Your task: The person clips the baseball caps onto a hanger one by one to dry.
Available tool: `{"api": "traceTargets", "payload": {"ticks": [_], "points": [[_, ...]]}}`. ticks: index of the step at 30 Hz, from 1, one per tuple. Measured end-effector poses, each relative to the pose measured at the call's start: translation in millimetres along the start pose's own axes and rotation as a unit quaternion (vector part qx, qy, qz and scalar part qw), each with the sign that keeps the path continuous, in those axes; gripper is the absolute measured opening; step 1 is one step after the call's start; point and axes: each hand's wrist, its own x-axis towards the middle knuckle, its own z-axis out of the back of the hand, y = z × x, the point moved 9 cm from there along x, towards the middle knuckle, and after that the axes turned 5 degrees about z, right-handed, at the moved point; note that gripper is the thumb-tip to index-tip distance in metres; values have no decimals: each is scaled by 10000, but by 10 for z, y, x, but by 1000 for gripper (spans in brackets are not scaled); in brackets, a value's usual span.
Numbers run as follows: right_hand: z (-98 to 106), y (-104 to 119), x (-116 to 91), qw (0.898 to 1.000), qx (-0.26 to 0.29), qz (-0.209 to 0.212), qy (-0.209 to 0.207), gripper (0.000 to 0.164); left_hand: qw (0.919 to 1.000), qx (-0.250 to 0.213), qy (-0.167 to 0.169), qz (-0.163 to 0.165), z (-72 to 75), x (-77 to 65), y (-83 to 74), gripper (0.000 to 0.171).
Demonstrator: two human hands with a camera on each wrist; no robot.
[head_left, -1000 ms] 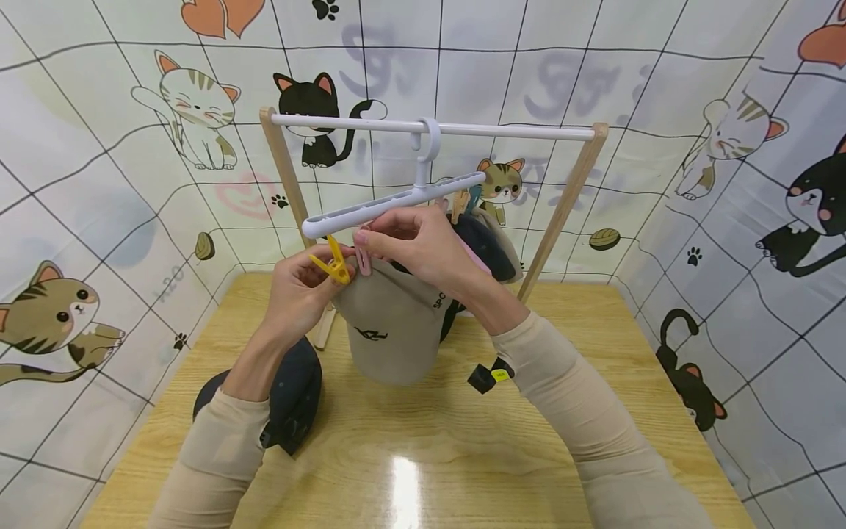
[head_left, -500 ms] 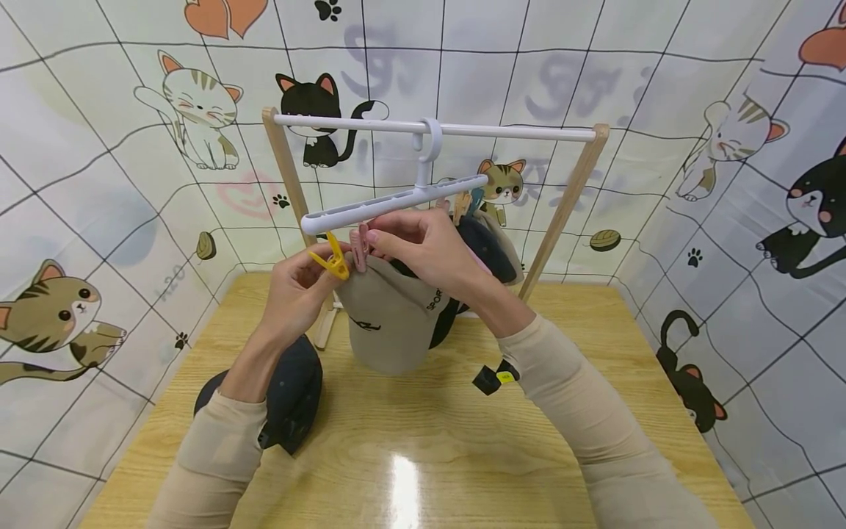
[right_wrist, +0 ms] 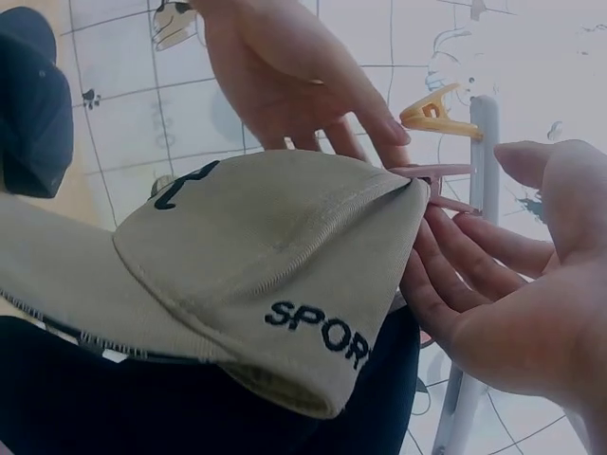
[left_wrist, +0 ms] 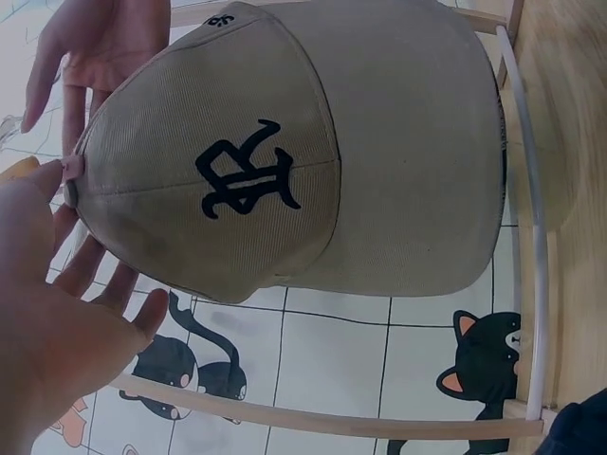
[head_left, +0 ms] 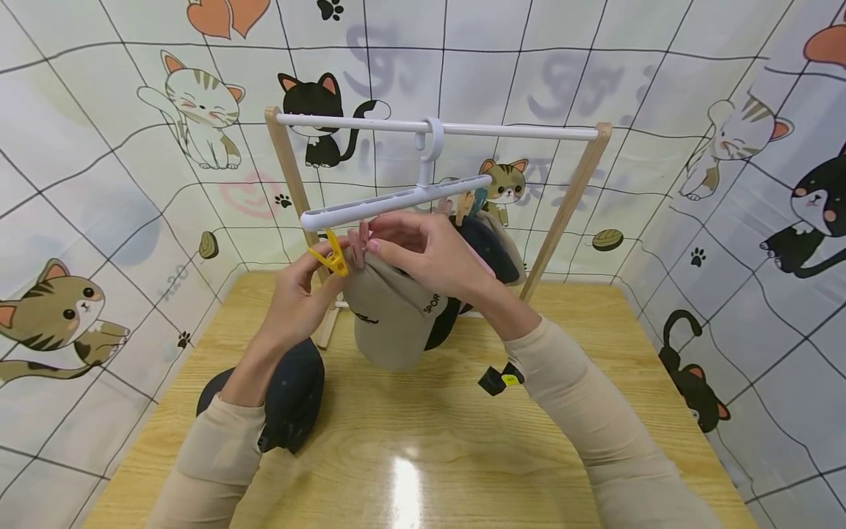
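A beige baseball cap (head_left: pixel 396 323) with dark embroidery hangs by its crown below a white hanger (head_left: pixel 396 202). At its top sits a pink clothespin (right_wrist: pixel 441 185), its two legs spread toward the hanger. My left hand (head_left: pixel 297 294) pinches the cap's top edge beside this clothespin, other fingers reaching behind the crown. My right hand (head_left: pixel 436 253) is on the other side: its fingers (right_wrist: pixel 455 256) lie against the cap under the clothespin, while the thumb (right_wrist: pixel 522 156) stands apart from them. A yellow clothespin (head_left: pixel 333 257) dangles from the hanger's left end, in front of my left fingertips.
A white rod (head_left: pixel 529 132) on wooden uprights (head_left: pixel 568 213) carries the hanger. More clothespins (head_left: pixel 469 204) and a dark cap (head_left: pixel 485 250) hang at its right end. Another dark cap (head_left: pixel 291 389) lies on the wooden table (head_left: pixel 463 470) by my left forearm. Patterned cloth walls surround it.
My right thumb has slid right, off the pink clothespin, whose legs now show fully. The beige cap has risen and tilted slightly. My left hand stays at the crown.
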Motion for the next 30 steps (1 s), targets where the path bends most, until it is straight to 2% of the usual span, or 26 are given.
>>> {"api": "traceTargets", "payload": {"ticks": [7, 16, 21, 30], "points": [[-19, 63, -45, 9982, -444, 391, 71, 51, 9960, 853, 45, -258, -5, -26, -11, 67], [-63, 128, -86, 9949, -695, 696, 227, 60, 9914, 1271, 164, -254, -9, -63, -15, 78], [-77, 140, -125, 9952, -650, 652, 324, 64, 9894, 1416, 284, -120, 2, -70, -3, 80], [-119, 125, -196, 9942, -741, 613, 480, 71, 9862, 1571, 415, 312, 86, -153, 152, 82]]}}
